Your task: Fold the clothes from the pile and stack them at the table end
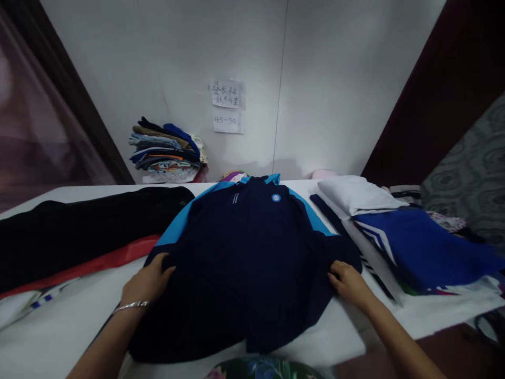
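A navy jacket (248, 252) with light blue shoulder panels and a small round badge lies spread flat on the white table (59, 326), collar toward the wall. My left hand (148, 281), a silver bracelet on its wrist, grips the jacket's left edge near the sleeve. At the jacket's right edge my right hand (347, 281) has its fingers curled into the cloth. Both hands are closed on the fabric.
A black garment (79, 231) over a red one (114, 258) lies at the left. White and blue folded clothes (414, 242) sit at the right. A stack of folded clothes (165, 152) stands against the wall under paper notes (228, 105).
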A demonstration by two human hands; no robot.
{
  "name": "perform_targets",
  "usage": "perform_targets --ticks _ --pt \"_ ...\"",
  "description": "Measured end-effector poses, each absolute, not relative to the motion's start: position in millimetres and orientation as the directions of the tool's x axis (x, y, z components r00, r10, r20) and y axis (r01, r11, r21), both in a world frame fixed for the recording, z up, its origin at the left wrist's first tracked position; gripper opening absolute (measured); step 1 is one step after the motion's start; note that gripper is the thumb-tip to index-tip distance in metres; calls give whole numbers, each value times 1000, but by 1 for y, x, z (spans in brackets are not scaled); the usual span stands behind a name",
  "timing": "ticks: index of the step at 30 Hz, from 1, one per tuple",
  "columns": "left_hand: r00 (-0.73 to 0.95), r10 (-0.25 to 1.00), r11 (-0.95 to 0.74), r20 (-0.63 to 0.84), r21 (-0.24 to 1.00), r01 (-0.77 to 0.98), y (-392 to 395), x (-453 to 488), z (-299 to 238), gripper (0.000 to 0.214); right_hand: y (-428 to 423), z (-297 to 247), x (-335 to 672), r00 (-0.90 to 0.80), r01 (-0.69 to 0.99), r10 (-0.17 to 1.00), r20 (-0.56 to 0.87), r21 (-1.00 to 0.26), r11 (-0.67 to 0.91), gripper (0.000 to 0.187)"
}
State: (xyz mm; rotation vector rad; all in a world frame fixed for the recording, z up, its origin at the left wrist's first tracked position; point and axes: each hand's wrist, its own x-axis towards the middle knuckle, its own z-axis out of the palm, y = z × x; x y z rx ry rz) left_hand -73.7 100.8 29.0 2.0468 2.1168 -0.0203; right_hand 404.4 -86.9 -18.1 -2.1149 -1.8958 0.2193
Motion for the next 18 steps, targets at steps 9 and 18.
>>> perform_targets --ticks 9,18 --pt "73 996 -77 44 122 989 96 -68 24 60 -100 -7 437 243 920 869 432 -387 -65 35" --pt "672 737 -623 72 459 634 10 55 17 42 -57 -21 474 425 888 900 95 -237 -395 36"
